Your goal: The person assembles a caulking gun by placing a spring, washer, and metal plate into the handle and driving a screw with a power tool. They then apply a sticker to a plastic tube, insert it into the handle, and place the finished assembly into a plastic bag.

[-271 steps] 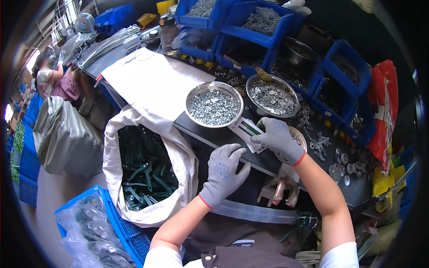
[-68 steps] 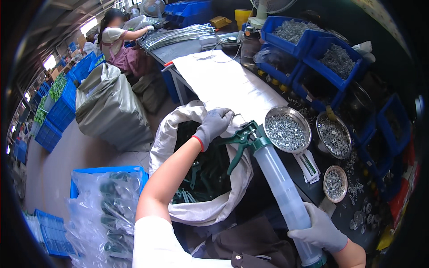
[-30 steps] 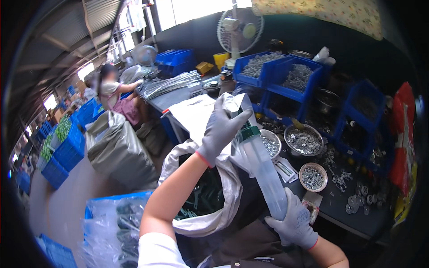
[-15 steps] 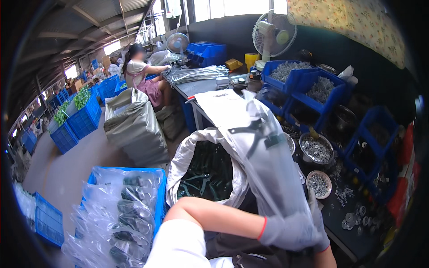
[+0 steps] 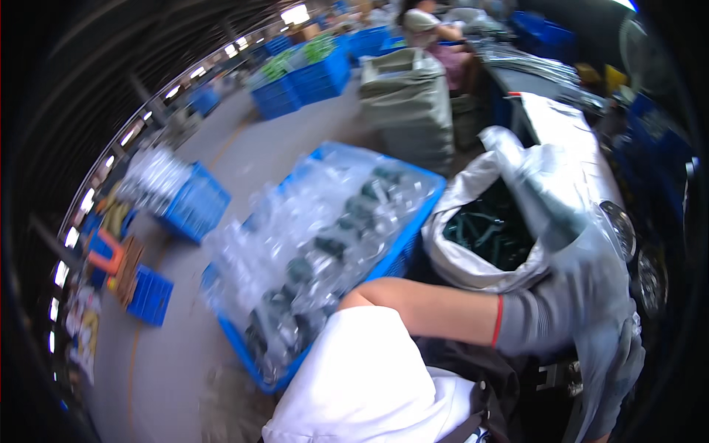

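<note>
My left hand (image 5: 565,310), in a grey knitted glove with a red cuff edge, is closed on a clear plastic bag (image 5: 550,196). Dark green tool-like parts show blurred through its film. Lower down at the right, my gloved right hand (image 5: 624,373) grips the bag's hanging film; its fingers are partly hidden and smeared. Just beyond my left forearm stands an open white sack (image 5: 450,258) containing dark green metal parts (image 5: 484,229). To its left, a blue crate (image 5: 402,255) is filled with clear bags (image 5: 325,247) holding similar dark green pieces.
A large grey-green sack (image 5: 406,111) stands farther off, near a seated person (image 5: 436,37) at a workbench (image 5: 517,70). Metal bowls (image 5: 650,277) line the right side. More blue crates (image 5: 196,203) stand on the floor at the left and back.
My view has swung left, so the crate and sack appear farther right. Both hands stay with the plastic bag, whose upper end now bends over the white sack's opening.
</note>
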{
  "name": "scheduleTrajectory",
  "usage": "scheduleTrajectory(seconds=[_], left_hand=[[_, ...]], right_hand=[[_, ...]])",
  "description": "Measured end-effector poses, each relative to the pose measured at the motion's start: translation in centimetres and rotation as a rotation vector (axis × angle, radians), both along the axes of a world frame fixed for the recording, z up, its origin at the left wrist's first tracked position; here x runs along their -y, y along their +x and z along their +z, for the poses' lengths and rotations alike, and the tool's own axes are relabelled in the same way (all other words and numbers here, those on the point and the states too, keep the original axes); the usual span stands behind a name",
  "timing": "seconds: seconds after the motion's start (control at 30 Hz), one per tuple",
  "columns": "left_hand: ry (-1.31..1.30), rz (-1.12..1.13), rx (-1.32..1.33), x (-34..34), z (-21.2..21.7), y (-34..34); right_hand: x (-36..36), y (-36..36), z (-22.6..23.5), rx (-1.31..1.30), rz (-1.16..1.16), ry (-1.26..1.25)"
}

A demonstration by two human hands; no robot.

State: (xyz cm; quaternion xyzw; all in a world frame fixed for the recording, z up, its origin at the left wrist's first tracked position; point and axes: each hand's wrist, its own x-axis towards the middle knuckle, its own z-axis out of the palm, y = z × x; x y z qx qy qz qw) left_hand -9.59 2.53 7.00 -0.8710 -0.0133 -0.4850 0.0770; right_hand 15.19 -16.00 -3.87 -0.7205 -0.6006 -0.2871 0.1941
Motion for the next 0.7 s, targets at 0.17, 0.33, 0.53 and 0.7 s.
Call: scheduleTrajectory(seconds=[0.17,0.33,0.53,0.7], left_hand=[[-0.483,0.549,-0.716,-0.6,-0.2,-13.2],[-0.993,1.357,-0.324,0.1,2.8,-30.3],[-1.224,1.824,0.056,8.7,-1.5,-54.9],[-1.469,1.834,-0.016,10.4,-12.2,-61.7]], right_hand=[[-7.9,-7.0,8.5,0.241,0.643,-0.108],[-10.8,-8.4,6.1,-0.277,0.718,0.11],[-11.1,-9.3,4.5,-0.14,0.667,-0.082],[-11.4,-9.9,2.3,-0.152,0.639,-0.151]])
